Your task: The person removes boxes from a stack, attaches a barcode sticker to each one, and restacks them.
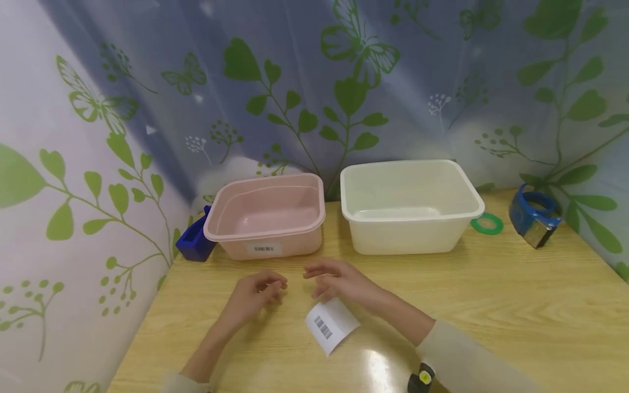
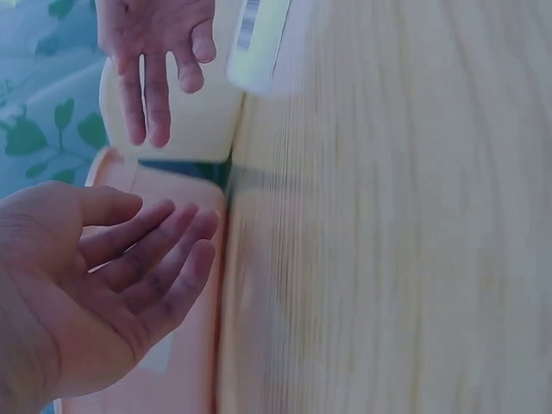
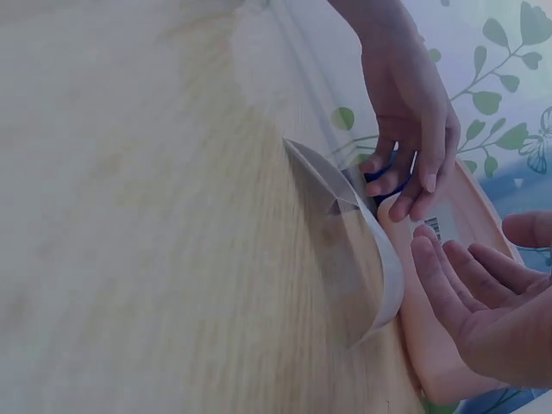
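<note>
My left hand is over the table in front of the pink basin, its fingers loosely bent with nothing between them. Facing it, my right hand has its fingers loosely extended and holds nothing. Just below the right hand lies a white paper slip printed with a barcode. The right wrist view shows this slip curled up off the wood, apart from the fingers. A barcode label sits on the pink basin's front wall. In the left wrist view both palms are visible, the left hand nearest.
A white basin stands right of the pink one. Beyond it are a green tape roll and a blue tape dispenser. Left of the pink basin is a dark blue holder. A patterned curtain hangs behind the table.
</note>
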`<action>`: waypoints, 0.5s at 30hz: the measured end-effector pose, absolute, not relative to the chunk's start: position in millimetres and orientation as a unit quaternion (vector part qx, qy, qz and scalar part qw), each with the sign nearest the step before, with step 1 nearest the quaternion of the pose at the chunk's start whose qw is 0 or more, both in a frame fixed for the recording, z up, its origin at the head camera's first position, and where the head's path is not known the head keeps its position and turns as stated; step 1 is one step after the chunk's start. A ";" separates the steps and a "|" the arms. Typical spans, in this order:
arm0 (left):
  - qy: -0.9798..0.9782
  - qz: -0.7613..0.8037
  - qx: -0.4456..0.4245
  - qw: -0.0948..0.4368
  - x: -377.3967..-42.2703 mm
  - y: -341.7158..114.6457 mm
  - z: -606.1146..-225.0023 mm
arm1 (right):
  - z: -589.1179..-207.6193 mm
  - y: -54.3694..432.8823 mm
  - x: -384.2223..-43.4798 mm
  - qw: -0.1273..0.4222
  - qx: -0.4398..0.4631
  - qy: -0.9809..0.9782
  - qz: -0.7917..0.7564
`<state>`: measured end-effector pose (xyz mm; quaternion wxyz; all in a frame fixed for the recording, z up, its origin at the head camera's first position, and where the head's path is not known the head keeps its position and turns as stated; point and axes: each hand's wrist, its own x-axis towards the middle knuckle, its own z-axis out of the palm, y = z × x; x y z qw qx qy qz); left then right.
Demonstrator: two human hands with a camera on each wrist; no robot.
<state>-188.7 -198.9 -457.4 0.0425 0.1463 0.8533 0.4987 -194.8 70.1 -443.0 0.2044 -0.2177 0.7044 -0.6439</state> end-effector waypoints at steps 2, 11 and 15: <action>0.857 0.490 0.152 0.053 -185.1 -192.4 -456.1 | -441.3 76.8 -186.7 0.206 -0.220 0.703 -0.645; 0.866 0.451 0.190 0.102 -172.5 -157.3 -443.0 | -436.6 105.9 -157.7 0.225 -0.207 0.687 -0.659; 0.865 0.443 0.203 0.120 -173.6 -147.3 -444.3 | -438.9 114.9 -149.4 0.222 -0.195 0.690 -0.661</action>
